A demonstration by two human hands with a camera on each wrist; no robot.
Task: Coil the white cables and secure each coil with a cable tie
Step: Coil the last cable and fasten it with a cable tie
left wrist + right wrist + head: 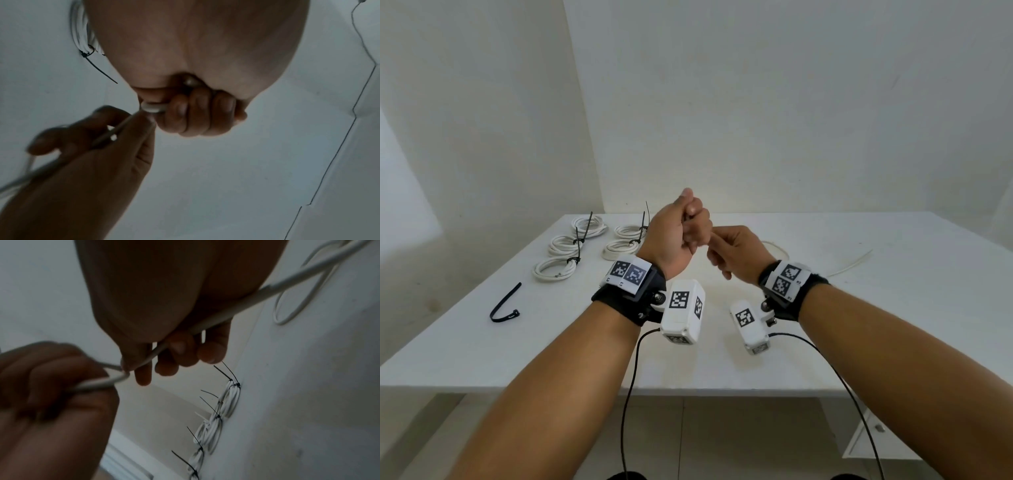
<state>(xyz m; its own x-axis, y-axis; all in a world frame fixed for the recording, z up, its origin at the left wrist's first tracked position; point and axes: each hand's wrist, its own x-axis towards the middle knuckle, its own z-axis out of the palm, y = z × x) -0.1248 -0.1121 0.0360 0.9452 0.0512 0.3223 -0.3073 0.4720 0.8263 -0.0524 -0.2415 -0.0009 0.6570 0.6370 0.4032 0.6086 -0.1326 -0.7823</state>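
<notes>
Showing five tied coils (585, 244) done, left hand (677, 236) fists the last cable (216, 319) while right hand (736, 253) pinches it; one tie (504, 305) waits.

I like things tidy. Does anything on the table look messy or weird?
Mostly tidy: five tied coils sit in a group at the far left. One black cable tie lies bent and alone near the left edge. The loose white cable trails across the right side, because both hands are only starting to coil it.

On the worktop (722, 359), five tied coils (585, 240) lie at ten o'clock, a loose tie (504, 305) at nine, a loose cable (852, 265) at two.
</notes>
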